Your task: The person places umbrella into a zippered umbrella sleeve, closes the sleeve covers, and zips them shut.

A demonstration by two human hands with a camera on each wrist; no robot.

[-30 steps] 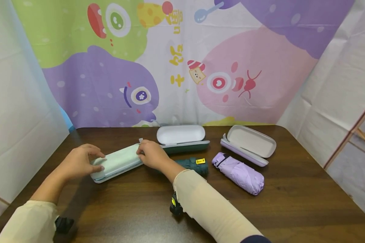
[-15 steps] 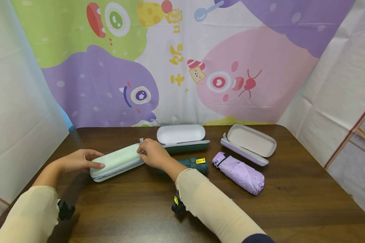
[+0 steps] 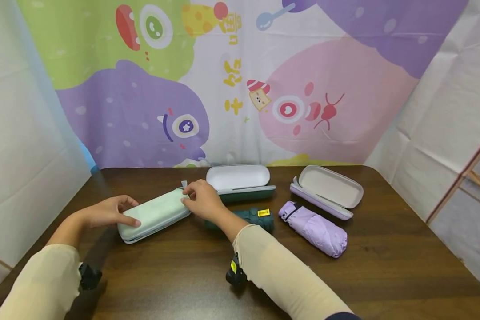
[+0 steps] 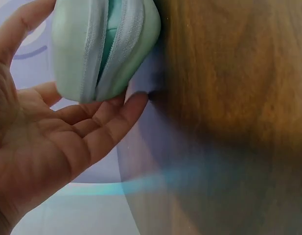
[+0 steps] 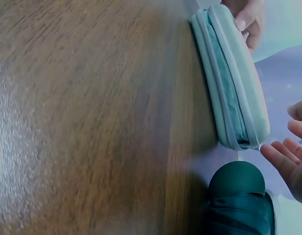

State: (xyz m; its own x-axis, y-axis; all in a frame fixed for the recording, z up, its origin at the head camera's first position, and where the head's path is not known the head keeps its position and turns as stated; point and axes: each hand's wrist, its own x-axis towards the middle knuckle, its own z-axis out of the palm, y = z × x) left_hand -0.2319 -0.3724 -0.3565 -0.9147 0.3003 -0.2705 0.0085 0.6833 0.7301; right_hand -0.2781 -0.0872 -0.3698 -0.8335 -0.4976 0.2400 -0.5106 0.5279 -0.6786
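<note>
Mint-green oblong zip case (image 3: pixel 156 211) lay at left on the dark brown wooden table (image 3: pixel 176 275), gaping over teal fabric (image 5: pixel 224 73) inside. Left hand (image 3: pixel 105 212) gripped one end, thumb on top; right hand (image 3: pixel 204 203), thumb and fingers apart, was at the other end.

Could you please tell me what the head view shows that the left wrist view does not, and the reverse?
Only the head view: the right hand, green umbrella, lilac umbrella, open green case and open lilac case.
Only the left wrist view: the left palm and a clear look inside the zipper.
Both: the left hand, mint case, table and backdrop.
</note>
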